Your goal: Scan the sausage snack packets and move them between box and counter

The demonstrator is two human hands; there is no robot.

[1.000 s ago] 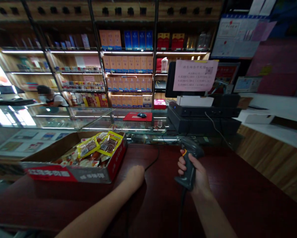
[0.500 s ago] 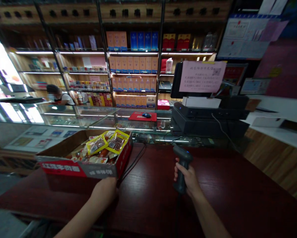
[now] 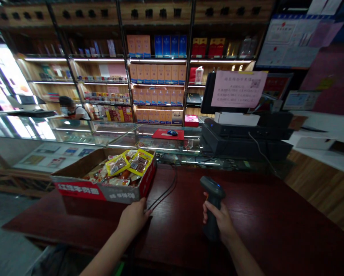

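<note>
R hand [image 3: 222,222] is wrapped round the scanner [image 3: 212,188] by its handle, thumb on near side, fingers curled round the other; I read this as a pistol-type hold, chosen so the head sits free on top, pointing away from me. Scanner's approx. upright, right of table [image 3: 183,230] centre; can't tell if its base touches the wood.

L hand [image 3: 133,216] is closed, w/ fingertips pinching the cable [image 3: 163,194], which loops back twd the counter [image 3: 114,136]; prob. held there to keep slack in check, my guess. Hand's just beside the box [image 3: 94,190], near corner; contact unclear from my end.

Box is open-topped, on the table, left; its low walls pen in loose packets [image 3: 117,164], yellow-edged ones on top. Behind, on counter: mouse [image 3: 172,132] on red mat [image 3: 159,133], monitor [image 3: 208,93] w/ pink sign [image 3: 237,90] covering most of it, presumably for ppl this side to read.
</note>
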